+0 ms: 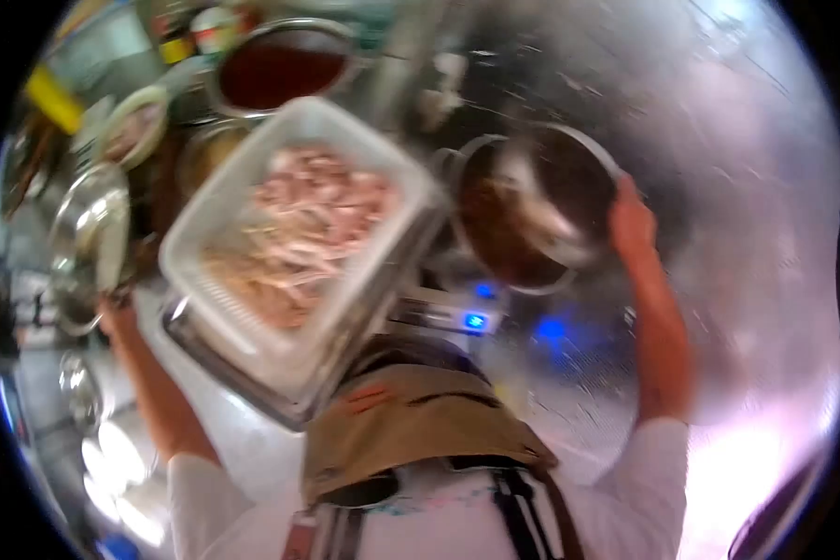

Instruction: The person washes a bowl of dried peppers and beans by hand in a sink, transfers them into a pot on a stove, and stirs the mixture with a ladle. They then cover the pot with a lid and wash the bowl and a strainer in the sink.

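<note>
My right hand [631, 224] grips the rim of a shiny steel bowl [555, 191], held tilted over a round pot [490, 238] with dark brown contents. My left hand [117, 315] reaches out to the left and touches the lower edge of a polished steel lid or pot [89, 229]; blur hides its fingers. Between my arms a white plastic tray [185, 250] filled with pale pink raw meat pieces rests on a steel tray [252, 387].
A large pot of dark red liquid [280, 67] stands at the back, with small bowls [133, 121] and bottles to its left. A cooker panel with blue lights [476, 321] sits below the round pot. Steel counter surface [747, 187] spreads to the right. Stacked white dishes [126, 467] lie lower left.
</note>
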Action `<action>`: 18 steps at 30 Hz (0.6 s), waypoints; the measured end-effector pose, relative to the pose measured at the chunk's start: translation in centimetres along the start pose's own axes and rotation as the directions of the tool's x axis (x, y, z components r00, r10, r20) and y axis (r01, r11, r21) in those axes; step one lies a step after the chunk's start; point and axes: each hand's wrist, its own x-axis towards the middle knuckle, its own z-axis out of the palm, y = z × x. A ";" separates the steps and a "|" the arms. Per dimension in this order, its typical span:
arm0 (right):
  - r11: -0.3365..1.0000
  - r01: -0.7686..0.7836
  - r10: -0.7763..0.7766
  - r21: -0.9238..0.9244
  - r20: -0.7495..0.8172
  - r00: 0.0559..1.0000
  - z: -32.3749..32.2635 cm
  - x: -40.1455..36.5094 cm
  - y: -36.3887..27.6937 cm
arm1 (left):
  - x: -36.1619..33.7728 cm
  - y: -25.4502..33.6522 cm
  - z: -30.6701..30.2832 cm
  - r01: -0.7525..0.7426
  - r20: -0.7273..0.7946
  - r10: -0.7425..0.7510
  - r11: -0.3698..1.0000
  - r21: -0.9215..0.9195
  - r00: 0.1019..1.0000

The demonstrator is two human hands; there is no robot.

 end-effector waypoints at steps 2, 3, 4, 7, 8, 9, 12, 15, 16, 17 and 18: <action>0.998 0.062 -0.064 -0.031 -0.101 0.993 1.3 0.2 1.3 | -4.2 2.0 6.3 0.170 -0.131 -0.193 0.972 -0.164 0.973; 0.993 0.103 -0.110 -0.049 -0.183 0.977 1.8 0.3 1.6 | -5.0 2.1 7.3 0.177 -0.185 -0.200 0.975 -0.134 0.962; 0.994 0.094 -0.102 -0.050 -0.183 0.978 1.6 0.4 1.6 | -5.7 2.5 8.1 0.174 -0.229 -0.194 0.979 -0.104 0.954; 0.995 0.089 -0.095 -0.040 -0.196 0.976 1.5 0.5 1.6 | -3.3 2.3 5.0 0.126 -0.131 -0.107 0.981 0.148 0.986; 0.995 0.092 -0.099 -0.041 -0.210 0.973 1.9 0.7 2.1 | -0.4 1.7 1.6 0.049 -0.001 -0.051 0.957 0.286 0.999; 0.995 0.094 -0.102 -0.043 -0.225 0.969 2.1 0.7 2.4 | 0.4 1.7 0.8 0.015 0.060 -0.037 0.942 0.334 0.997; 0.999 0.027 -0.032 -0.026 -0.200 0.979 1.9 0.5 1.7 | -1.7 2.0 2.2 0.000 0.087 -0.028 0.952 0.307 0.996; 0.993 0.091 -0.106 -0.074 -0.242 0.964 2.5 0.5 1.9 | -3.1 2.6 3.1 0.044 -0.004 -0.044 0.970 0.239 0.999; 0.992 0.103 -0.117 -0.069 -0.254 0.960 2.7 0.5 1.9 | -3.4 2.7 3.3 0.080 -0.044 -0.073 0.978 0.190 0.996; 0.991 0.114 -0.128 -0.067 -0.265 0.956 2.7 0.5 1.9 | -3.9 2.9 3.8 0.113 -0.084 -0.103 0.984 0.138 0.991; 0.990 0.125 -0.139 -0.066 -0.276 0.951 2.7 0.5 2.0 | -5.5 3.4 5.2 0.164 -0.124 -0.157 0.985 0.049 0.980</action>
